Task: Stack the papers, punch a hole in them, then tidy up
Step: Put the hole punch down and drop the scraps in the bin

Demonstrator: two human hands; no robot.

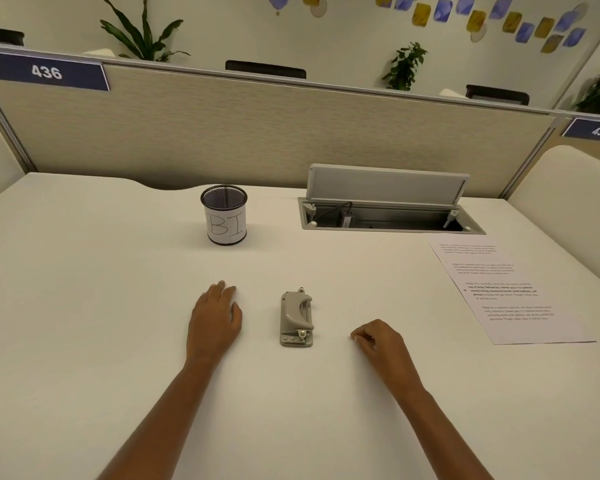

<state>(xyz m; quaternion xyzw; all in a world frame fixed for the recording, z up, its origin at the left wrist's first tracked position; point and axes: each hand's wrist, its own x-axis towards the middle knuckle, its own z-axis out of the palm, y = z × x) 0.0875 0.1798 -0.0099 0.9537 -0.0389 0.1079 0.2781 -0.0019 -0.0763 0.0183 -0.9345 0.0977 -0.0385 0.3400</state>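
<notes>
A grey hole punch [297, 317] lies on the white desk [84, 306], between my two hands. My left hand [215, 317] rests flat on the desk to the punch's left, fingers straight and holding nothing. To the right of the punch my right hand [378, 342] rests on the desk with its fingers curled under, nothing visible in it. Printed papers [510, 289] lie flat at the right side of the desk, well apart from both hands; I cannot tell how many sheets are there.
A black mesh pen cup [224, 214] with a white label marked "BI" stands at the back centre. Behind the papers an open cable hatch [388, 216] with its lid up is set into the desk. A beige partition [257, 133] closes off the back.
</notes>
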